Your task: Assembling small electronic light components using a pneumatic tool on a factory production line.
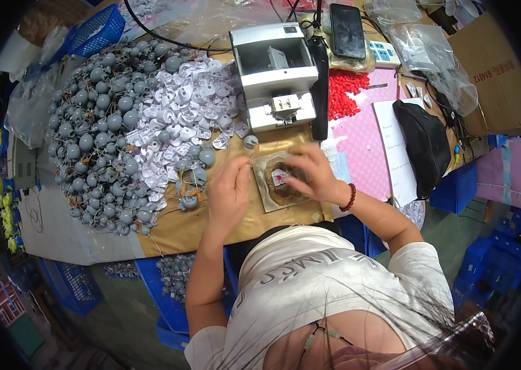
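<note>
My left hand [229,190] is closed in a pinch beside the square metal block; whatever is between its fingertips is too small to make out. Just above those fingertips is a small grey ball-shaped part [250,142] with an orange bit near it. My right hand [317,175] hovers over the block's right side, its fingers curled but apart. The block [268,198] has a round, worn brown hollow. A small white part with a red piece [279,177] sits in that hollow, between my two hands. A few grey balls on wires [190,180] lie left of my left hand.
Left stands a large heap of grey wired balls [101,123], beside a pile of white plastic parts [177,105]. A silver machine [276,77] is behind the block. Red pieces [343,92], a phone [346,31], paper [390,132] and a black pouch [423,148] occupy the right.
</note>
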The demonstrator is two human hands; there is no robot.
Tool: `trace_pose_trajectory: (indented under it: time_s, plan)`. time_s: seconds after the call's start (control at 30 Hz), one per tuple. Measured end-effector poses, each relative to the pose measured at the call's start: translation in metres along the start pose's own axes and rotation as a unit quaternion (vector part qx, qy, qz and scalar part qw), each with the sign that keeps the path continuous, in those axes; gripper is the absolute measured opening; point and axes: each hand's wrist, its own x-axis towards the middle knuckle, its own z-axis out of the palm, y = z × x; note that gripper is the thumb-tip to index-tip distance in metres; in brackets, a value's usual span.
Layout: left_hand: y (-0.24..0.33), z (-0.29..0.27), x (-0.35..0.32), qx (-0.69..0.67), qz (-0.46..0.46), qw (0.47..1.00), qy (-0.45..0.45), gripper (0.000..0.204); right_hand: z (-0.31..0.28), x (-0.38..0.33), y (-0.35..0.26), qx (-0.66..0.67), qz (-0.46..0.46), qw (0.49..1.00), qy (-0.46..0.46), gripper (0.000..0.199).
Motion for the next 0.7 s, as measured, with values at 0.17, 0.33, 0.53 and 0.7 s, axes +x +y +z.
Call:
trace_pose_trajectory:
  time_s: [0.17,0.33,0.53,0.7]
  plan:
    - [0.022,-0.010,-0.016,-0.151,-0.069,0.979,-0.120,0.013,-0.016,0.048,-0.023,0.167,0.027,0.985,-0.044,0.040]
    - [-0.014,0.011,-0.031,-0.322,-0.189,0.918,-0.132,0.014,-0.015,0.028,-0.025,0.416,0.331,0.841,-0.097,0.019]
    - [-0.020,0.029,-0.057,-0.007,-0.040,0.996,-0.082,0.020,-0.013,-0.004,-0.002,0.024,0.086,0.982,-0.166,0.022]
    - [-0.022,0.039,-0.067,0.050,0.049,0.992,-0.106,0.022,0.002,-0.016,-0.003,-0.091,-0.005,0.979,-0.184,0.029]
